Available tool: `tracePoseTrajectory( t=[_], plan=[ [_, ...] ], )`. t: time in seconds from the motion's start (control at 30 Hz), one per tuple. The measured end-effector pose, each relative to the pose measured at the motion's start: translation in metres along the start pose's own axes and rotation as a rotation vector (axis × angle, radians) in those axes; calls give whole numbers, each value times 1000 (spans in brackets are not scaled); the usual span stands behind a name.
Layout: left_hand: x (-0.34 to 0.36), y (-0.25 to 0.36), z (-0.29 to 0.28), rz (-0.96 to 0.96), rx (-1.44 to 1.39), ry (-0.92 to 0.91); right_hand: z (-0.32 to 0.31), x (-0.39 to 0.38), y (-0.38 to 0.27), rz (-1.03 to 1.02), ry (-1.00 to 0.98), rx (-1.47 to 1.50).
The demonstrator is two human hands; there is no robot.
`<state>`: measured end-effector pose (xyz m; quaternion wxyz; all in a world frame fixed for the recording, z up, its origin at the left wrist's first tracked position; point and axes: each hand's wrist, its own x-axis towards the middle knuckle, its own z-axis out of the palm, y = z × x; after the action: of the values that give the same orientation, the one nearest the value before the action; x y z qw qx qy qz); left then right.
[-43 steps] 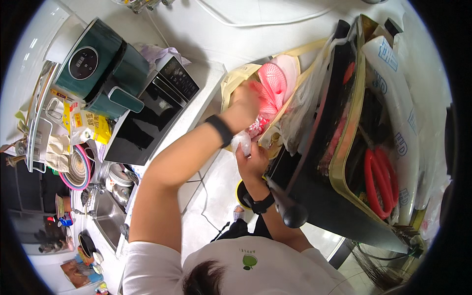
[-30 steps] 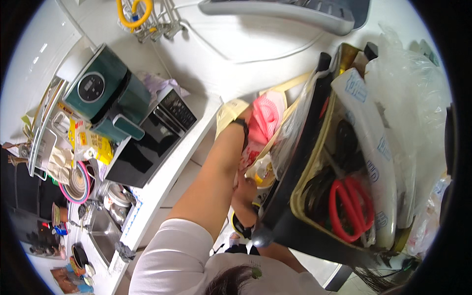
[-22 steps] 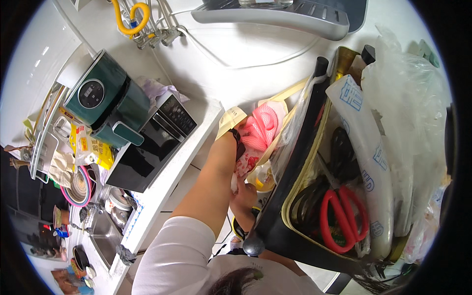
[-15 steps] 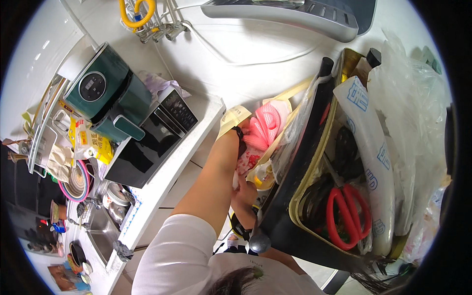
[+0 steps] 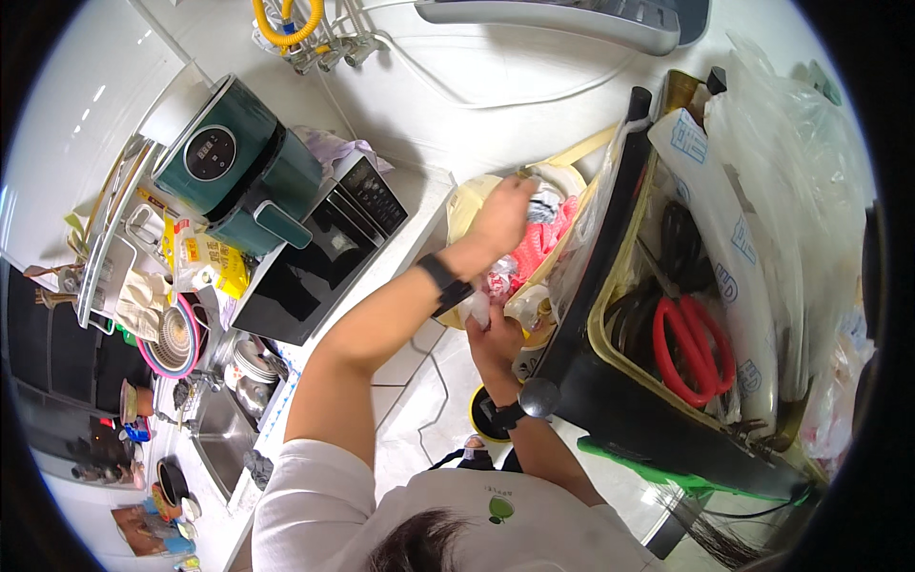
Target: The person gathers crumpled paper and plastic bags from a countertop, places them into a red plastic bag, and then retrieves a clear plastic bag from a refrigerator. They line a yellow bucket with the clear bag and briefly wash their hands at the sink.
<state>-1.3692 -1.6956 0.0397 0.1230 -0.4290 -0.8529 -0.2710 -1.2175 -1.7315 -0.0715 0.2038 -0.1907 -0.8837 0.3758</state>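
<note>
A cream cloth bag gapes in front of me, with pink mesh-like material in it. Beside the pink lie a white bundle with dark stripes and a red-and-white crumpled wrapper. My left hand, with a black band on its wrist, is over the bag's opening. Its fingers are curled closed; what they hold, if anything, is hidden. My right hand is at the bag's near side, its fingers closed on whitish translucent plastic.
At right, a black bin-like container holds red-handled scissors, dark cords and a white plastic roll. On the left counter are a black microwave, a green air fryer and a sink.
My left hand has come up out of the bag and moved toward its far side. The striped bundle now shows, and the pink material sits flatter. The view has shifted slightly.
</note>
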Motion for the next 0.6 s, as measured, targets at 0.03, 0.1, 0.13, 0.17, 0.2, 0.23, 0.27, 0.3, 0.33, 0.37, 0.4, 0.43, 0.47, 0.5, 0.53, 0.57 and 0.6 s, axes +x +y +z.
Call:
tracePoseTrajectory(
  t=[0.03, 0.1, 0.13, 0.17, 0.2, 0.23, 0.27, 0.3, 0.33, 0.37, 0.4, 0.43, 0.47, 0.5, 0.53, 0.57, 0.6],
  plan=[
    [-13, -3, -15, 69, -90, -42, -2, -1, 2, -7, 6, -28],
    [-41, -10, -38, 179, -162, -68, -2, -2, 5, 41, 0, -30],
    [-55, -14, -46, 350, -158, -6, -1, -3, 7, 8, 68, -1],
    [-68, -16, -50, 356, -165, -9, 0, -3, 8, 12, 113, 11],
    [-81, -20, -52, 420, -186, -15, 1, -3, 9, 43, 120, 22],
    [-91, -21, -52, 383, -183, 6, 3, -3, 10, 4, 211, 46],
    [-101, -23, -50, 374, -187, 33, 5, -3, 10, 23, 222, 50],
    [-108, -25, -49, 345, -186, 63, 7, -3, 10, 38, 211, 67],
    [-115, -25, -46, 279, -230, 60, 8, -3, 10, 51, 198, 94],
    [-119, -26, -44, 192, -269, 57, 9, -3, 10, 59, 202, 95],
    [-123, -25, -42, 128, -312, 36, 10, -3, 10, 38, 211, 104],
    [-124, -25, -42, 118, -271, 28, 10, -3, 10, 15, 218, 113],
    [-125, -24, -41, 151, -220, 40, 10, -3, 10, 21, 223, 112],
    [-125, -22, -42, 192, -165, 30, 11, -3, 9, -5, 251, 153],
    [-124, -20, -43, 214, -110, 42, 10, -3, 9, -13, 259, 120],
    [-122, -18, -44, 211, -155, 54, 10, -3, 9, -21, 268, 88],
    [-119, -16, -46, 74, -248, 77, 10, -3, 8, -8, 277, 60]
  ],
)
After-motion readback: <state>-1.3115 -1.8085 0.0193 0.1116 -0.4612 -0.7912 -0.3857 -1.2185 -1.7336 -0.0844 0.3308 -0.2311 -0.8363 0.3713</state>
